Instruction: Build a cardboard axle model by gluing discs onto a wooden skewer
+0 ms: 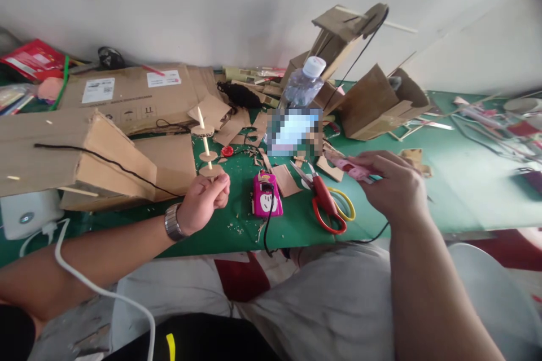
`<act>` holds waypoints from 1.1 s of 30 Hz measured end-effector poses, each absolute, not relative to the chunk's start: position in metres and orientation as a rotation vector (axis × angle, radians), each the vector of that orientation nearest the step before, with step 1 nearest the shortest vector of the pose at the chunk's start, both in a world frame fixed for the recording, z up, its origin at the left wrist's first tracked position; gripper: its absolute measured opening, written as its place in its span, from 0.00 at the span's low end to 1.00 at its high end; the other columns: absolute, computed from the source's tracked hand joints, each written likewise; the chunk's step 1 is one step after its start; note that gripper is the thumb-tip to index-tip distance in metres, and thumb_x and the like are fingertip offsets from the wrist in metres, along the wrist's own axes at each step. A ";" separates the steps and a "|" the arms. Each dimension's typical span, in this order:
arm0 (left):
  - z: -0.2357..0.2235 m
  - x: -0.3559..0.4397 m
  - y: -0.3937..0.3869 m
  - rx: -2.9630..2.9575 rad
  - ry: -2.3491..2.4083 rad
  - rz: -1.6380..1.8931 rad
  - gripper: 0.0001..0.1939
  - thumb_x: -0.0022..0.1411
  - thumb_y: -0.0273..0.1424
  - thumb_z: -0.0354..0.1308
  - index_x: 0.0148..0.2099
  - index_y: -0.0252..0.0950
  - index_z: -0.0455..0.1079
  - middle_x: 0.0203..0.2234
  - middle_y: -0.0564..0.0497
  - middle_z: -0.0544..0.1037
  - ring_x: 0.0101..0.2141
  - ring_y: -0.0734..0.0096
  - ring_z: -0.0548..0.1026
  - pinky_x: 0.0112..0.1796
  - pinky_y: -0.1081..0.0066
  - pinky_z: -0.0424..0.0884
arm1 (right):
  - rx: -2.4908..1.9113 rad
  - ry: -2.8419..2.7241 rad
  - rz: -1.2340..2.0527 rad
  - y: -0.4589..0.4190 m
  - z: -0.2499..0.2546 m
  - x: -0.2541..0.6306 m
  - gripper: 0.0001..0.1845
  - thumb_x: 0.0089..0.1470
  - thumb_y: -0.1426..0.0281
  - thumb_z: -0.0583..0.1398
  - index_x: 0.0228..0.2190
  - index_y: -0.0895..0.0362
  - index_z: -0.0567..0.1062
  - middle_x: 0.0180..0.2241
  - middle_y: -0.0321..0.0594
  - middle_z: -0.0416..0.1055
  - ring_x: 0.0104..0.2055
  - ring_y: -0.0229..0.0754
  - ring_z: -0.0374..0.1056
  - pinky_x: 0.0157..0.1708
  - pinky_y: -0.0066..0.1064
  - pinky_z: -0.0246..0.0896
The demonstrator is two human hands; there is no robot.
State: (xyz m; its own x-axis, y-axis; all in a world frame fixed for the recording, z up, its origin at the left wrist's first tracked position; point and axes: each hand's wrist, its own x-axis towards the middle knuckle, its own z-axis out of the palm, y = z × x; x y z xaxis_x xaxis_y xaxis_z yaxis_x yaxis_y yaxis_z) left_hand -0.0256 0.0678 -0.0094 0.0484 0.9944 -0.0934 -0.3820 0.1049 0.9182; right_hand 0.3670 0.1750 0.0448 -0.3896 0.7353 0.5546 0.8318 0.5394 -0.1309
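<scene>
My left hand (205, 197), wearing a metal watch, is closed around the lower end of a pale wooden stick (206, 144). The stick stands upright with its tip pointed. Several small cardboard discs (208, 156) are threaded on it, spaced apart. On the right, my right hand (392, 180) grips what looks like a pink utility knife (353, 169), its far end pointing left; details are blurred. Between my hands lie red-handled scissors (326, 203), a yellow-handled pair (348, 206) and a magenta smiley-face case (267, 197) with a black cord.
Cardboard scraps (285, 179) and shavings litter the green table (457, 192). A water bottle (302, 84) stands behind a blurred-out screen (294, 131). Cardboard constructions (376, 101) rise at the back right. A cardboard box (122, 161) with black string is at left; a white cable (105, 290) crosses my left forearm.
</scene>
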 end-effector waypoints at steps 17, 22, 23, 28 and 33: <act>-0.014 -0.026 0.068 0.887 0.959 1.249 0.33 0.64 0.60 0.70 0.28 0.36 0.67 0.15 0.63 0.52 0.17 0.82 0.51 0.22 0.75 0.51 | -1.137 -2.456 -0.165 0.205 0.035 0.344 0.15 0.59 0.78 0.62 0.37 0.49 0.88 0.42 0.41 0.90 0.44 0.49 0.82 0.63 0.48 0.60; -0.014 -0.026 0.067 0.890 0.960 1.249 0.33 0.65 0.60 0.70 0.28 0.36 0.67 0.15 0.63 0.53 0.17 0.82 0.51 0.22 0.74 0.51 | -1.154 -2.423 -0.161 0.203 0.035 0.345 0.16 0.58 0.77 0.61 0.36 0.48 0.88 0.42 0.40 0.90 0.45 0.50 0.82 0.65 0.50 0.59; -0.013 -0.026 0.067 0.891 0.961 1.249 0.33 0.65 0.60 0.70 0.28 0.36 0.67 0.15 0.63 0.53 0.17 0.82 0.51 0.22 0.74 0.51 | -1.155 -2.420 -0.155 0.203 0.035 0.345 0.16 0.58 0.77 0.61 0.36 0.48 0.88 0.42 0.39 0.90 0.45 0.50 0.82 0.65 0.50 0.59; -0.013 -0.026 0.067 0.904 0.961 1.250 0.33 0.64 0.61 0.69 0.28 0.37 0.67 0.14 0.63 0.52 0.17 0.82 0.51 0.22 0.74 0.50 | -1.160 -2.376 -0.120 0.199 0.037 0.340 0.14 0.59 0.76 0.62 0.36 0.49 0.88 0.42 0.41 0.89 0.45 0.50 0.83 0.65 0.51 0.60; -0.013 -0.026 0.067 0.902 0.959 1.246 0.33 0.65 0.61 0.69 0.28 0.37 0.67 0.14 0.63 0.51 0.17 0.81 0.50 0.22 0.74 0.50 | -1.173 -2.271 -0.086 0.193 0.042 0.340 0.10 0.59 0.73 0.66 0.37 0.51 0.88 0.42 0.45 0.89 0.44 0.51 0.83 0.59 0.49 0.68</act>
